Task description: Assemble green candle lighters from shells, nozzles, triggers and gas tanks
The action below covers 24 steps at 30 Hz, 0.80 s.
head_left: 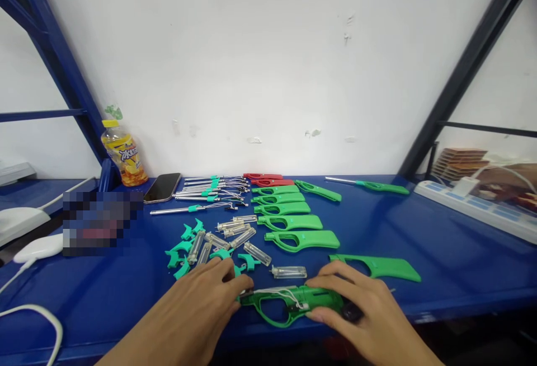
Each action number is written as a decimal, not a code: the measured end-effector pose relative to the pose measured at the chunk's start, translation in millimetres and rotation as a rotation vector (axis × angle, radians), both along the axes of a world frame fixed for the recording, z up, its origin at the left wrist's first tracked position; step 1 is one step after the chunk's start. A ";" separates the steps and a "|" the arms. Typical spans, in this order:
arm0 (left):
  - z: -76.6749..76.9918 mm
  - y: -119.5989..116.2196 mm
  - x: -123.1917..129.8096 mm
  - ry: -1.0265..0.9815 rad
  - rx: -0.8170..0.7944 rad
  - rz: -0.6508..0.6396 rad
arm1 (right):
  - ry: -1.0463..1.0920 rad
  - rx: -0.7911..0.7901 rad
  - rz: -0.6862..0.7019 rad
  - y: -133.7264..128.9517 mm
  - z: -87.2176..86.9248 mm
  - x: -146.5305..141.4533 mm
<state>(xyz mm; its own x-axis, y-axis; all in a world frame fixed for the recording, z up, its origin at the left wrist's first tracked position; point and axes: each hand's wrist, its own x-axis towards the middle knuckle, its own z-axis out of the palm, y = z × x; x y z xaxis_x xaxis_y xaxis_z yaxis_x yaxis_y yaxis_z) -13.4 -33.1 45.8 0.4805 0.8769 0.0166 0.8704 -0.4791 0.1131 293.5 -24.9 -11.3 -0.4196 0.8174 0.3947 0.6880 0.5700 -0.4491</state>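
A green lighter shell half (pixel 274 321) lies open side up at the front of the blue table, with white wires along its top and a small dark part inside. My left hand (pixel 210 293) pinches its narrow left end, where a dark piece shows. My right hand (pixel 356 304) grips the handle end between thumb and fingers; a dark object, too hidden to name, shows under the palm. Just above the shell lies a clear fuel tank (pixel 289 272). Another green shell half (pixel 394 268) rests behind my right hand. Teal triggers (pixel 180 251) and more clear tanks (pixel 243 237) lie beyond my left hand.
Several green shells (pixel 310 240) and red ones (pixel 272 182) form a column mid-table, beside metal rods with wires (pixel 180 210). A phone (pixel 163 188) and bottle (pixel 126 156) stand back left. An assembled lighter (pixel 377 187) and power strip (pixel 474 209) are at right.
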 end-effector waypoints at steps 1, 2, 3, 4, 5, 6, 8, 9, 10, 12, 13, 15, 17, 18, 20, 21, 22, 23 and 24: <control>0.8 -0.6 0.3 0.014 0.011 -0.008 | 0.003 -0.003 -0.002 0.1 -0.2 -0.1; 1.7 -1.1 1.0 0.042 0.006 -0.011 | 0.005 -0.007 -0.002 0.3 -0.3 -0.2; 2.6 -1.5 2.0 0.078 -0.014 -0.010 | 0.007 -0.010 -0.004 0.5 -0.3 -0.4; 3.5 -1.7 3.1 0.117 -0.040 -0.006 | 0.010 -0.011 -0.004 0.8 -0.3 -0.6; 4.1 -1.7 4.1 0.152 -0.061 -0.001 | 0.012 -0.012 -0.007 1.1 -0.1 -0.9; 4.5 -1.7 4.8 0.177 -0.071 0.000 | 0.013 -0.012 -0.009 1.4 0.0 -1.1; 4.4 -1.6 4.9 0.206 -0.058 -0.013 | 0.013 -0.015 -0.009 1.7 0.0 -1.3; 4.2 -1.7 4.4 0.209 -0.045 -0.023 | 0.013 -0.017 -0.009 1.8 -0.1 -1.3; 4.1 -1.8 3.7 0.211 -0.029 -0.033 | 0.015 -0.018 -0.008 1.7 -0.3 -1.3; 3.8 -2.1 1.9 0.209 -0.001 -0.047 | 0.022 -0.009 -0.009 1.5 -0.9 -1.0; 3.4 -2.2 0.8 0.203 0.020 -0.052 | 0.024 -0.001 -0.011 1.3 -1.2 -0.9; 0.7 -2.2 -2.1 0.179 0.066 -0.070 | 0.023 0.010 -0.016 1.0 -1.4 -0.7; -4.9 -1.9 -6.6 0.146 0.112 -0.096 | 0.014 0.009 -0.019 1.1 -1.3 -0.5; -8.2 -1.7 -9.4 0.130 0.139 -0.108 | 0.009 0.007 -0.019 1.3 -1.2 -0.5; -13.1 -1.2 -15.0 0.106 0.191 -0.122 | 0.001 0.004 -0.019 2.0 -1.3 -0.4; -13.5 -1.0 -17.2 0.097 0.218 -0.125 | 0.000 0.005 -0.018 2.4 -1.6 -0.4; -12.0 -0.8 -18.9 0.087 0.239 -0.131 | 0.001 0.009 -0.016 2.9 -1.9 -0.4; -8.6 -0.5 -19.9 0.075 0.254 -0.136 | 0.003 0.011 -0.013 3.3 -2.2 -0.4; -3.7 -0.2 -20.4 0.059 0.266 -0.138 | 0.006 0.012 -0.011 3.6 -2.4 -0.6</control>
